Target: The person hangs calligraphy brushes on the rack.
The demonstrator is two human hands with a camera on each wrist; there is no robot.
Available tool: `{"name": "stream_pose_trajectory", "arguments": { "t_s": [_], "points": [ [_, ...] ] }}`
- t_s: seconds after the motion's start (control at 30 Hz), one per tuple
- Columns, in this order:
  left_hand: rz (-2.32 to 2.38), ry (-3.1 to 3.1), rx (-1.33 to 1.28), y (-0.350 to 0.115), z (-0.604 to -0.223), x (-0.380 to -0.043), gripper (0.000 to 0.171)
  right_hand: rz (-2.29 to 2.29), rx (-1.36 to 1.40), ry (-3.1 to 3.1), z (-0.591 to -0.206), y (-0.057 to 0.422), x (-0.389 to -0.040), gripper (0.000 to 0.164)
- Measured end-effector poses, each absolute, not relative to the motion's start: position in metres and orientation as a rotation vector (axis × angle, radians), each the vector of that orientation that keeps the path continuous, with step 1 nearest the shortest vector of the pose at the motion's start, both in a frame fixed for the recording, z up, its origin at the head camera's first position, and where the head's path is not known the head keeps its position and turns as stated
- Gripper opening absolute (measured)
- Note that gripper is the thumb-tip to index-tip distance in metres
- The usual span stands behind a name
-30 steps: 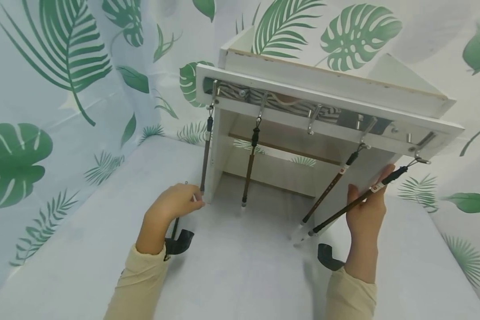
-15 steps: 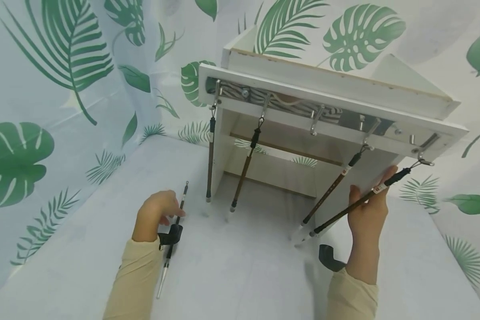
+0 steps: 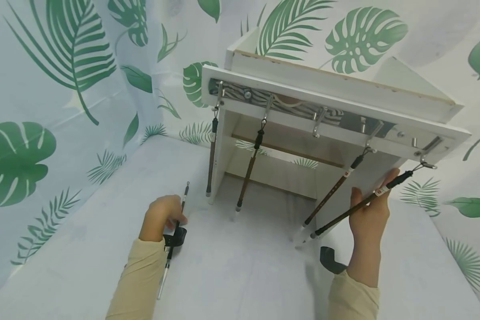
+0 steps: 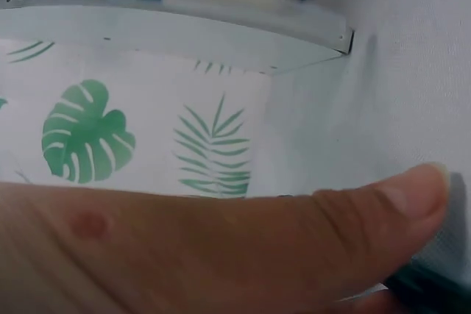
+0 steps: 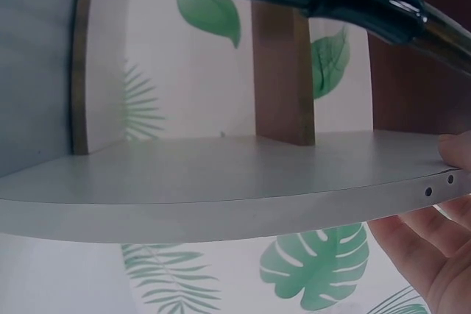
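A calligraphy brush [image 3: 186,192] with a dark handle and pale end lies on the white surface at the left. My left hand [image 3: 164,211] is over it, fingertips right at its handle. In the left wrist view the thumb [image 4: 368,215] is stretched out straight, with a dark piece of the brush [image 4: 427,288] just below it. My right hand [image 3: 370,220] grips the right side panel of a white rack [image 3: 336,98], thumb inside and fingers outside. Brushes hang by loops from its metal hooks: one at the left [image 3: 212,162], one nearer the middle [image 3: 248,173], two at the right [image 3: 330,195].
A middle hook [image 3: 318,124] of the rack carries no brush. Black curved mounts [image 3: 332,260] stick out from both wrists. Behind the rack hangs a white backdrop [image 3: 168,53] printed with green leaves.
My left hand has left the leftmost hanging brush, moving down and left to the lying brush. The hanging brushes on the left have swung slightly. My right hand keeps its grip.
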State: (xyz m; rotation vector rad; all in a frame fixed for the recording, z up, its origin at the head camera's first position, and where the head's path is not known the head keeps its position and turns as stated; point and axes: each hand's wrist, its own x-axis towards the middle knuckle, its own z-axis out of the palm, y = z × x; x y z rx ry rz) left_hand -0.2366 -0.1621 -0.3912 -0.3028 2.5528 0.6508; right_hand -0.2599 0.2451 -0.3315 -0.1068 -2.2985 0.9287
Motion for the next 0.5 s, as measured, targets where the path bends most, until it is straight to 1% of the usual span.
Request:
{"name": "stream_pose_trajectory", "arguments": {
  "t_s": [0.33, 0.4, 0.5],
  "points": [
    [0.623, 2.567, -0.292, -0.1597, -0.392, -0.2395, 0.012, 0.913, -0.07, -2.279, -0.3321, 0.2465, -0.2603, 0.071],
    [0.649, 2.58, -0.31, -0.1612, -0.3905, -0.2388, 0.015, 0.911, -0.075, -2.282, -0.3318, 0.2462, -0.2602, 0.071],
    [0.706, 2.612, -0.332, -0.1657, -0.388, -0.2357, 0.026, 0.911, -0.087, -2.291, -0.3315, 0.2452, -0.2599, 0.071]
  ]
}}
